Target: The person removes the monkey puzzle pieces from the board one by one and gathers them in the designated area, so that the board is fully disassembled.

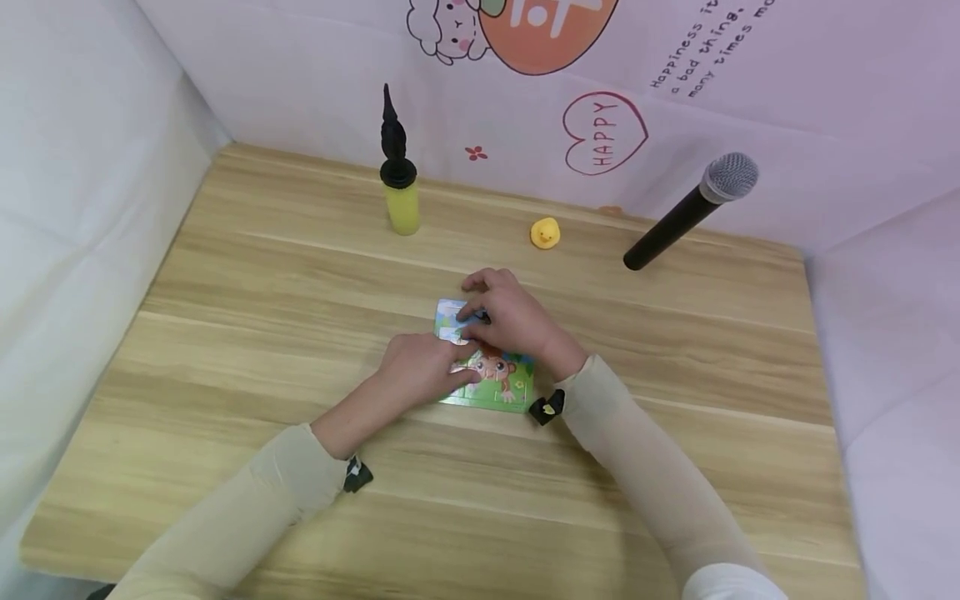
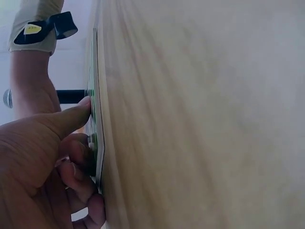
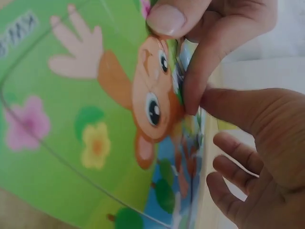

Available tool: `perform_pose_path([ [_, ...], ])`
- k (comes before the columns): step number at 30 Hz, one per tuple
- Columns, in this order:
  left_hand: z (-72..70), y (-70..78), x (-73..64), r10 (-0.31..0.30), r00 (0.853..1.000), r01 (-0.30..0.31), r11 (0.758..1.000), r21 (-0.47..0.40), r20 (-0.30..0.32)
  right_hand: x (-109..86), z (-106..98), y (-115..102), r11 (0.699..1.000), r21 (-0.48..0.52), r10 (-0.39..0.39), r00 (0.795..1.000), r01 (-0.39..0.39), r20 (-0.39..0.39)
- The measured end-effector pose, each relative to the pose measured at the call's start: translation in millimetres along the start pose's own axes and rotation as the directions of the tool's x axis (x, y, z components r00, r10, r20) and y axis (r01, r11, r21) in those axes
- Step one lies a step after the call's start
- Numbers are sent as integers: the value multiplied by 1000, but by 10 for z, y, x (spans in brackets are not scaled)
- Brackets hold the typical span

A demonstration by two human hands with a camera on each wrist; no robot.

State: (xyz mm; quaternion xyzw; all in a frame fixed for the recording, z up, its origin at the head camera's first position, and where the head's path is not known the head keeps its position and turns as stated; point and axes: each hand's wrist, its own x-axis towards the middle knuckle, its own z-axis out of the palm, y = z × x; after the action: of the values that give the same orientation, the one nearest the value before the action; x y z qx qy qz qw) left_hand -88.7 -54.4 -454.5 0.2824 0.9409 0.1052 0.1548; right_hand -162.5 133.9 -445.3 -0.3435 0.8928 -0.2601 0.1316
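Hands on flat glossy puzzle, woodgrain table

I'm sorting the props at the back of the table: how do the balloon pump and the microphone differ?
The balloon pump stands upright on the table; the microphone lies tilted, its head toward the backdrop. The balloon pump has a yellow body with a black pointed top; the microphone is black with a grey mesh head. The balloon pump is at back left, the microphone at back right. Neither hand touches either one.
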Motion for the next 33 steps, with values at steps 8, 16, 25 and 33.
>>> perform_pose_path([
  [8, -2, 97, -2, 42, 998, -36, 994, 103, -50, 31, -21, -87, 995, -101, -8, 999, 12, 41],
  [16, 18, 120, -17, 29, 996, -15, 989, 149, -89, 50, -38, -85, 995, -90, 42, 998, -38, 44],
  [25, 24, 73, -24, -41, 998, 41, 999, -4, -41, 27, 0, -3, 948, -314, 28, 998, -47, -64],
  [33, 6, 57, -2, -55, 998, 54, 997, -52, -24, -130, 21, 190, 965, -263, -28, 984, -19, -174],
])
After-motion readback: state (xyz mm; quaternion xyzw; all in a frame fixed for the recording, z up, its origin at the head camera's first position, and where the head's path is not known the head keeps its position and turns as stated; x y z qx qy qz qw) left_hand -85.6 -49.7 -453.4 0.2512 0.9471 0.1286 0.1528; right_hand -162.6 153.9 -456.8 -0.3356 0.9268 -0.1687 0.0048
